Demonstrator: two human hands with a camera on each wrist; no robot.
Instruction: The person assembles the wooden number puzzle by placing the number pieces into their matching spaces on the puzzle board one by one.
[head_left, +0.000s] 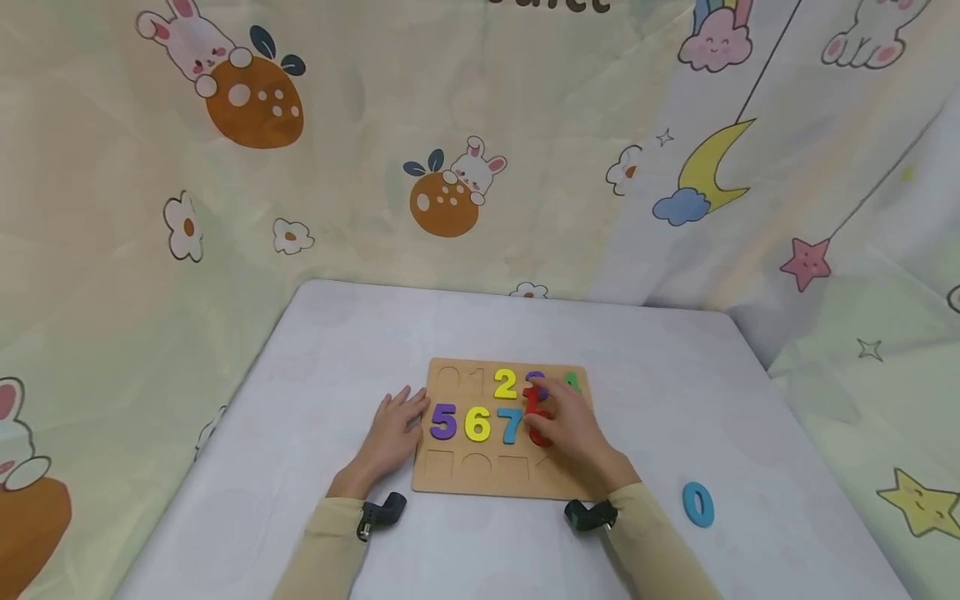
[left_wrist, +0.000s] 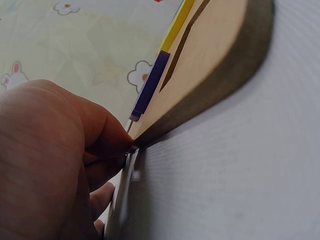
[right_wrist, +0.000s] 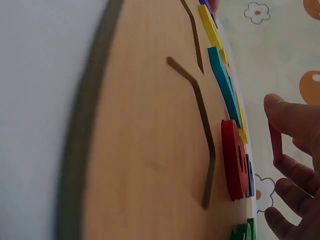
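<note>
A wooden number board (head_left: 472, 482) lies on the table. My right hand (head_left: 573, 421) is above its right side, pinching a red number 1 (right_wrist: 276, 142) between thumb and fingers, apart from the board. Below it sits a red 8 (right_wrist: 233, 160), partly covered by the hand in the head view, as are the purple 3 (head_left: 534, 377) and green 4 (head_left: 572, 382). My left hand (head_left: 390, 433) rests at the board's left edge with extended fingers, its fingertips touching the edge beside the purple 5 (head_left: 443, 422).
On the board also sit a yellow 2 (head_left: 506, 384), a yellow 6 (head_left: 477, 424) and a blue 7 (head_left: 510, 425). Bare recesses show at its top left and along the bottom row. A blue 0 (head_left: 698, 505) lies on the white table (head_left: 360, 333) to the right.
</note>
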